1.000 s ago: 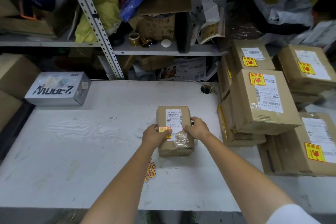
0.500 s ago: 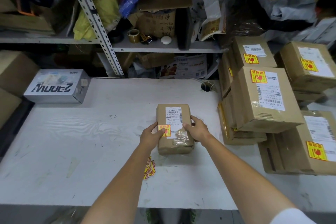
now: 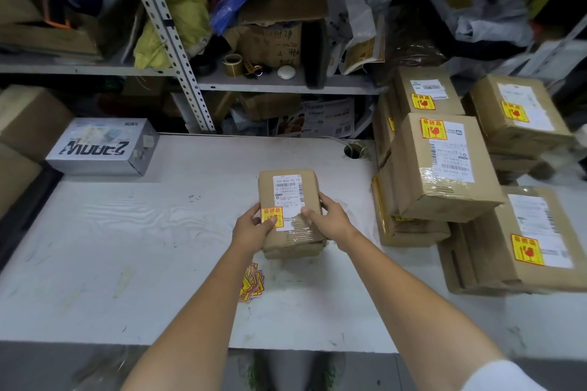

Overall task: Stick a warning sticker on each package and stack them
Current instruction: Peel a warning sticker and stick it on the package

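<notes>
A small brown cardboard package (image 3: 287, 181) with a white shipping label lies on the white table (image 3: 158, 247). A yellow and red warning sticker (image 3: 272, 214) sits on its top, near the front left. My left hand (image 3: 252, 230) grips the package's left side, its thumb pressing on the sticker. My right hand (image 3: 328, 219) grips the right side, thumb on the taped top. A small pile of loose warning stickers (image 3: 252, 282) lies on the table just in front of the package, beside my left forearm.
Several stickered cardboard packages (image 3: 441, 168) are stacked at the table's right side. A grey printed box (image 3: 101, 147) stands at the back left. Cluttered metal shelves (image 3: 254, 82) rise behind the table. A cable hole (image 3: 352, 149) opens near the back right.
The sticker, half covered by my left thumb before, now lies flat and mostly visible on the package. Both hands have shifted slightly along the package's sides.
</notes>
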